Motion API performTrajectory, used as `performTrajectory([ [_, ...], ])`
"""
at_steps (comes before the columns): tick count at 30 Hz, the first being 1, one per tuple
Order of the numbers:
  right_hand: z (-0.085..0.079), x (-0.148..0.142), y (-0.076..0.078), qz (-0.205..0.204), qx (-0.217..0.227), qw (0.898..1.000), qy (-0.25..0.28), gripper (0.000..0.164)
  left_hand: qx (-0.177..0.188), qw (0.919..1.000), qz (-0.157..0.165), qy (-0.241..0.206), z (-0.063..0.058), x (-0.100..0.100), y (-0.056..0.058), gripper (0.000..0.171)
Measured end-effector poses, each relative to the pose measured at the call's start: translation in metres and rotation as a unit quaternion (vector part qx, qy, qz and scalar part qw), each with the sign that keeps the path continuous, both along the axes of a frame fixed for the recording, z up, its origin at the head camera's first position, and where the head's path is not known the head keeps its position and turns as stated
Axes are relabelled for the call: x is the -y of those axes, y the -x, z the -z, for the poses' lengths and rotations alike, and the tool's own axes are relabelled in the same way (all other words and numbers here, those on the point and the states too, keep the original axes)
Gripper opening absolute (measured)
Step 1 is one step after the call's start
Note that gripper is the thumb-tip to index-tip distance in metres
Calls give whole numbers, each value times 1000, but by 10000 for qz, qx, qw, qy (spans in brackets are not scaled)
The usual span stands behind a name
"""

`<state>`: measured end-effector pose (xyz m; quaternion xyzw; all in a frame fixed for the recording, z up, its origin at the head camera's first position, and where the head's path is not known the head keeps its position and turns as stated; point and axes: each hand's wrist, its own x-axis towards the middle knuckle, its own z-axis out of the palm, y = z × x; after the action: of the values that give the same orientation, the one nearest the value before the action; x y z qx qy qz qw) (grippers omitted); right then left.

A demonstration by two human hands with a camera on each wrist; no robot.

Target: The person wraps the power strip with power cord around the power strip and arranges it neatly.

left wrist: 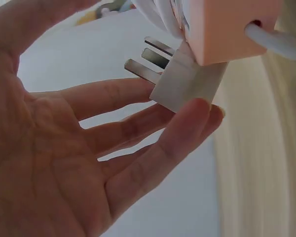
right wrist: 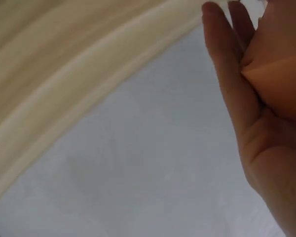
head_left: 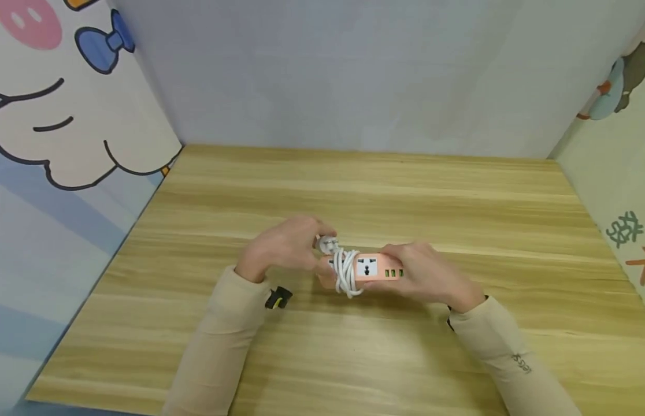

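A pink power strip (head_left: 375,267) with white sockets and green USB ports is held over the wooden table. Its white cord (head_left: 345,271) is wound in several loops around the left part. My right hand (head_left: 429,274) grips the strip's right end, thumb on the far side; in the right wrist view the fingers lie along the pink body (right wrist: 281,79). At the left end, my left hand (head_left: 286,245) touches the white plug (left wrist: 185,81) with nearly straight fingers. The plug's three metal prongs show. Where the left thumb's tip rests is cut off in the left wrist view.
The wooden table (head_left: 322,190) stretches around both hands. A pale wall (head_left: 353,75) rises behind it, with cartoon-printed panels at the left (head_left: 83,127) and right (head_left: 614,173). A small black wrist device (head_left: 278,297) sits by the left cuff.
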<state>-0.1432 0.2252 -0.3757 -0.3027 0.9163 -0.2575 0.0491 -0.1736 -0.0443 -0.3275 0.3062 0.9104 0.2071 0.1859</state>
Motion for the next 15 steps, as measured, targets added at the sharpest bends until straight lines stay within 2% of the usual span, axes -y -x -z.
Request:
performTrajectory([
  [3, 16, 0, 3, 100, 388, 9992, -62, 48, 210, 9997, -75, 40, 13, -1, 5, 69],
  [6, 26, 0, 4, 148, 544, 9984, -79, 48, 291, 9994, -192, -32, 22, -1, 8, 74],
  [13, 35, -1, 6, 247, 198, 9991, -288, 76, 550, 9966, -498, -348, 48, 4, 11, 76],
  [15, 36, -1, 7, 258, 227, 9989, -308, 74, 619, 9952, -650, -397, 54, 7, 10, 79],
])
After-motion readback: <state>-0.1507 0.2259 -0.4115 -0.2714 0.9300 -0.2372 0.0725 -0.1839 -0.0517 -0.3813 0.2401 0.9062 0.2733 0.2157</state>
